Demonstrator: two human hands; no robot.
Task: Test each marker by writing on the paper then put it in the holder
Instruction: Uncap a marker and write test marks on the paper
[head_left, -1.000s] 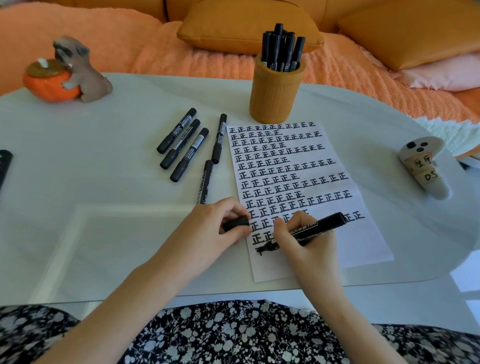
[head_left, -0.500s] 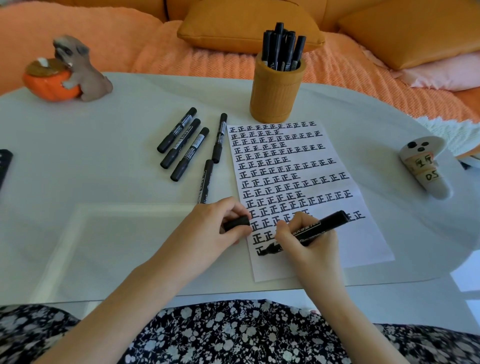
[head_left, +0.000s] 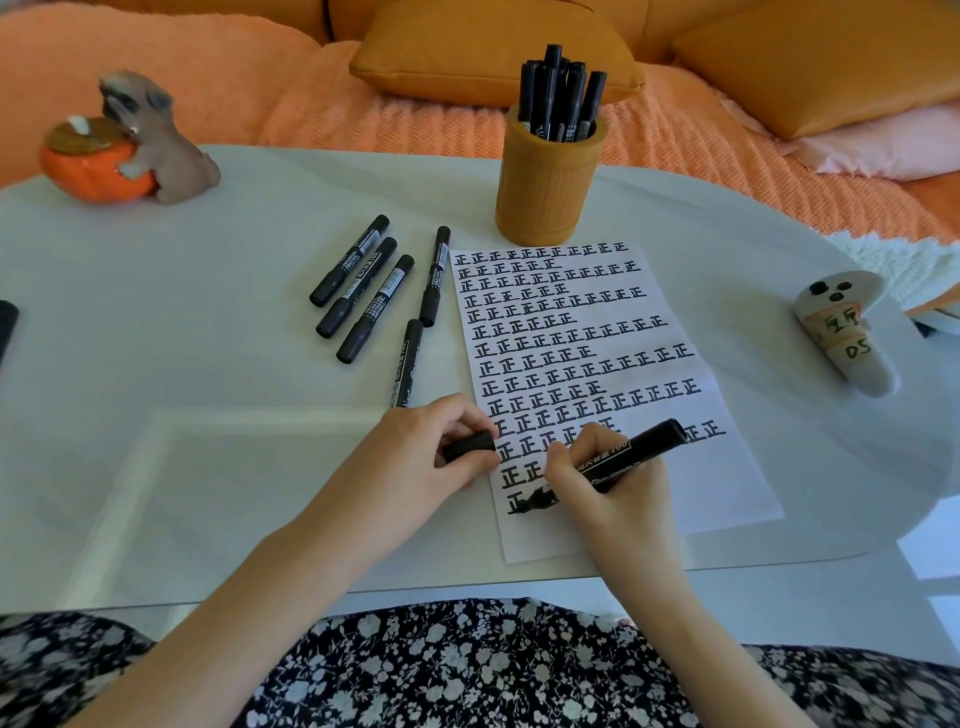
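A white paper (head_left: 727, 483) filled with rows of black characters lies on the table. My right hand (head_left: 608, 499) grips an uncapped black marker (head_left: 639, 449) with its tip on the paper's lowest written row. My left hand (head_left: 426, 462) holds the marker's black cap (head_left: 467, 446) at the paper's left edge. Several capped black markers (head_left: 374, 306) lie to the left of the paper. An orange holder (head_left: 548, 192) with several markers standing in it sits just beyond the paper's top edge.
A pug figurine with an orange pumpkin (head_left: 119, 156) stands at the table's far left. A white ghost-shaped object (head_left: 847, 332) lies at the right. A dark object (head_left: 6, 322) pokes in at the left edge. Orange cushions lie behind the white table (head_left: 156, 338).
My right hand and the marker tip have shifted slightly right along the lowest row while writing. The left hand with the cap has stayed still.
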